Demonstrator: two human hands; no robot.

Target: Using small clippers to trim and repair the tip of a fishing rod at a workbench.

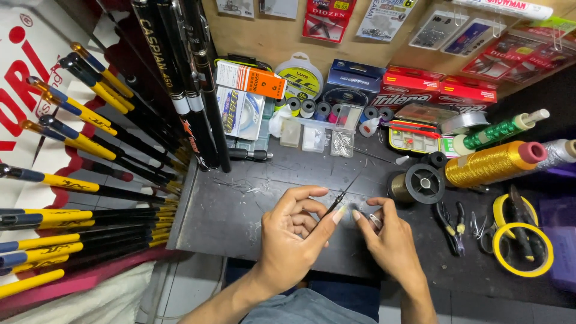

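The left hand (294,231) came in from the lower left, palm turned up and fingers curled, thumb and forefinger pinched on a thin black rod tip (343,193). The right hand (387,237) rose from below, knuckles up, its fingertips (357,215) drawn narrow and meeting the left thumb at the rod tip's lower end; whether it held anything I could not tell. The rod tip's long axis ran diagonally, pointing up and away to the right from between the hands, over the dark workbench (240,216). A fan of yellow-and-black fishing rods (78,180) lay well left of the left hand. A gold thread spool (492,162) sat beyond the right hand, scissors (522,231) to its right, pliers (451,223) just beside it.
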